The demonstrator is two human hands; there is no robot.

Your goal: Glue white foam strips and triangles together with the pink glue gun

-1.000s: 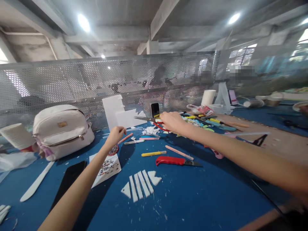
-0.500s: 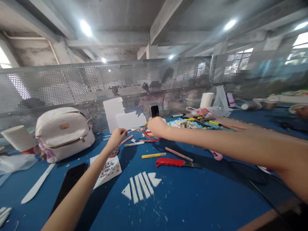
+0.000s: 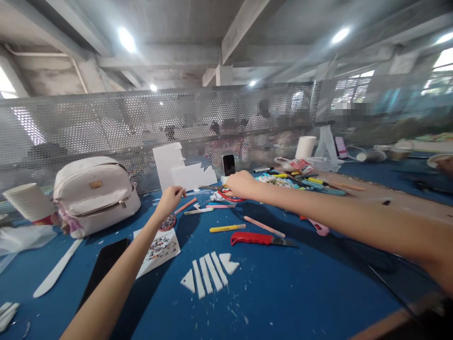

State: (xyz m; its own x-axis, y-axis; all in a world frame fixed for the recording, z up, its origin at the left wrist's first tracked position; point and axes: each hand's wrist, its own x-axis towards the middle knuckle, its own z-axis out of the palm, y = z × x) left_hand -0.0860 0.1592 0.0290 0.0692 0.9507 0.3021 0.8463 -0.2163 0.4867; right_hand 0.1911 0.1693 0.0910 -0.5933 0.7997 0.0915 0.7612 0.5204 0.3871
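Observation:
My left hand reaches forward and pinches the lower edge of a stepped white foam board that stands upright near the mesh screen. To its right, my right hand is closed around red-handled scissors. Their blades point left toward the board's jagged lower edge, and small white scraps lie beneath them. Cut white foam strips and triangles lie in a row on the blue table, nearer to me.
A red utility knife, a yellow pen and a pink pencil lie mid-table. At left are a white backpack, a paper cup, a black phone and a printed card. Markers pile at right; a perforated screen stands behind.
My right hand with the scissors has shifted left and a little lower, closer to the board's bottom edge. My left hand has stayed on the board.

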